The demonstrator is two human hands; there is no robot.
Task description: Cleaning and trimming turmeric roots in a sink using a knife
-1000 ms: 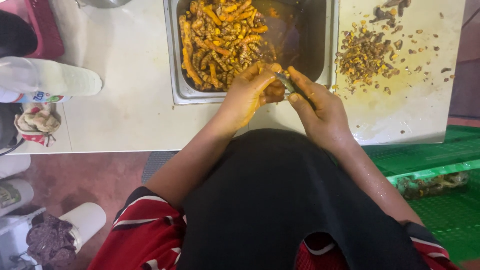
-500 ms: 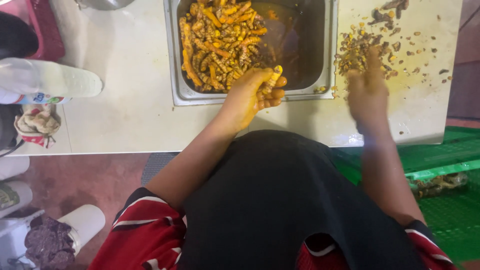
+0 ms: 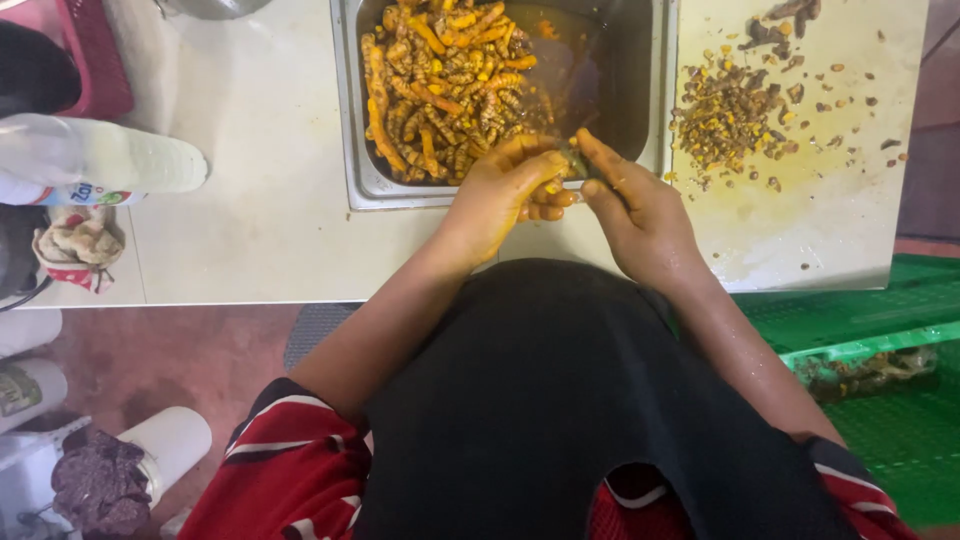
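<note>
My left hand (image 3: 505, 190), stained yellow, is curled around a small orange turmeric root (image 3: 551, 198) at the near rim of a steel tray (image 3: 352, 150). My right hand (image 3: 635, 205) meets it from the right, its fingers pinched on a small dark blade (image 3: 576, 160) that touches the root. Both hands hover over the tray's near right corner. The tray holds a heap of orange-yellow turmeric roots (image 3: 445, 85) on its left side and dark liquid on its right.
A pile of brown-yellow peelings (image 3: 730, 115) lies on the white board (image 3: 800, 230) right of the tray. A plastic bottle (image 3: 95, 160) and a cloth (image 3: 75, 245) lie at the left of the counter. A green crate (image 3: 880, 330) stands lower right.
Half a second ago my right hand was out over the peelings on the right. It has come back left to the root in my left hand, which stayed put.
</note>
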